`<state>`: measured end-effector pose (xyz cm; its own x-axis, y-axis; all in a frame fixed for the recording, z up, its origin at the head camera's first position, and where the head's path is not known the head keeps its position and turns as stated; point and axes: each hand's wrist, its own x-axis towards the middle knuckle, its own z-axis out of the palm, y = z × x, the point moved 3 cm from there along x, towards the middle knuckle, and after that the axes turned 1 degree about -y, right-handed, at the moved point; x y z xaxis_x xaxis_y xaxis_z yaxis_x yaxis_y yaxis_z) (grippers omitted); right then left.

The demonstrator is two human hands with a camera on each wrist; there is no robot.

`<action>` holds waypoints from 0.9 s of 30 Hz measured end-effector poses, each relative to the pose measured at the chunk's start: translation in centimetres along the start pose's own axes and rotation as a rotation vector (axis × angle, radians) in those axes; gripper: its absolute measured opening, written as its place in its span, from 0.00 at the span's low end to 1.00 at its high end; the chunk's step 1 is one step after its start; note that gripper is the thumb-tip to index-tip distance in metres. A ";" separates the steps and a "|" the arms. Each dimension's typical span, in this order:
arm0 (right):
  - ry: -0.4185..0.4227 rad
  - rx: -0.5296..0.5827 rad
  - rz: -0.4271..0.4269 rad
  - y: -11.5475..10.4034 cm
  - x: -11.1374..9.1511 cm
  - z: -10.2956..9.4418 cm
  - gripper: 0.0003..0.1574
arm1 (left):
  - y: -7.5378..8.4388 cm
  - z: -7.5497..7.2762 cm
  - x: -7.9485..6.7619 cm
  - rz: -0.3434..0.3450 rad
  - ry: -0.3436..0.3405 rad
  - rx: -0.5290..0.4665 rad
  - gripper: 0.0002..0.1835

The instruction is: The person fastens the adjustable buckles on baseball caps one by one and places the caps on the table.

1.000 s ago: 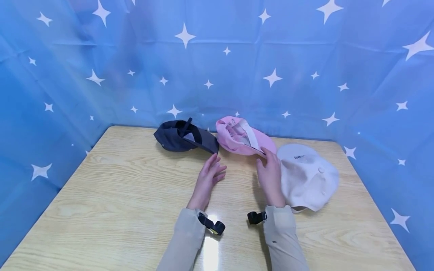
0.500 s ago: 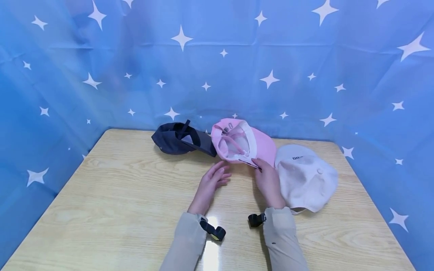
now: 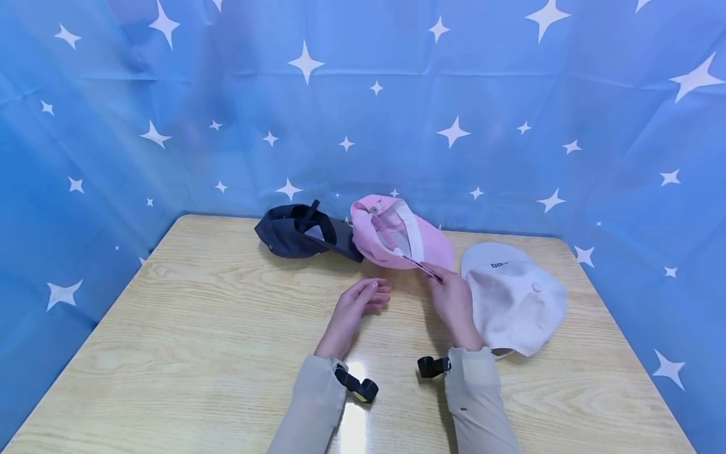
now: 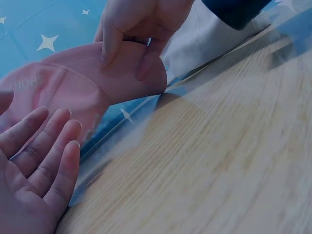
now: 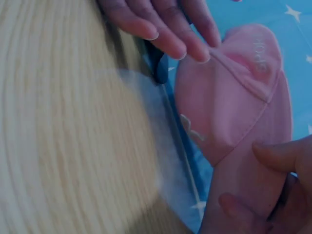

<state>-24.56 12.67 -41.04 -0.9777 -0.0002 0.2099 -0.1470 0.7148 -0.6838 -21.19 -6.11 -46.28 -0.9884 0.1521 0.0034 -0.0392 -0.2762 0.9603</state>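
My right hand (image 3: 452, 301) pinches the brim of a pink baseball cap (image 3: 433, 243) between thumb and fingers. The cap's hollow side, with its white inner band, faces up in the head view. White lettering shows on the crown of the pink cap (image 5: 229, 97) in the right wrist view. My left hand (image 3: 353, 312) holds nothing; its fingers are spread and relaxed, near side of the crown, as the left hand (image 4: 39, 170) also shows in the left wrist view. A dark navy cap (image 3: 289, 236) lies just left of the pink one, hollow side showing.
A white cap (image 3: 518, 299) with small dark lettering lies crown up beside my right wrist. The wooden table (image 3: 198, 353) ends at the back against a blue star-printed cloth (image 3: 374, 113), which also rises at both sides.
My right hand has gripped the pink cap's brim and drawn it a little nearer, tipping it; the cap then shifted slightly left and back. My left hand moved slightly right and nearer.
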 end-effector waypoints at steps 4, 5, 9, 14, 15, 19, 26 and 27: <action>0.045 0.043 -0.020 -0.3 0.0 -0.2 0.15 | 0.3 0.1 -0.1 -0.025 -0.001 -0.015 0.26; 0.051 0.051 -0.030 -0.4 0.1 -0.3 0.15 | 0.6 0.1 -0.3 -0.026 -0.002 -0.023 0.26; 0.043 0.098 -0.061 -1.1 0.1 -0.6 0.15 | 1.5 0.4 -0.7 -0.023 -0.008 -0.046 0.29; -0.004 0.117 -0.076 -2.0 -0.1 -0.7 0.16 | 1.2 0.4 -0.6 -0.025 -0.029 -0.085 0.28; -0.013 0.116 -0.082 -2.2 -0.2 -0.7 0.16 | 1.0 0.4 -0.5 -0.027 -0.042 -0.098 0.28; -0.055 0.132 -0.113 -2.9 -0.3 -0.5 0.16 | 0.3 0.5 -0.3 -0.030 -0.114 -0.130 0.26; -0.145 0.190 -0.116 -2.8 -0.4 0.0 0.18 | 1.8 1.3 -1.2 0.037 -0.235 -0.123 0.26; -0.154 0.199 -0.124 -2.8 -0.4 0.1 0.18 | 2.1 1.4 -1.4 0.044 -0.237 -0.119 0.26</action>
<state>-23.73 10.65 -39.29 -0.9596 -0.1957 0.2022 -0.2782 0.5514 -0.7865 -19.73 -5.56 -43.92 -0.9279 0.3518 0.1233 -0.0276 -0.3946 0.9184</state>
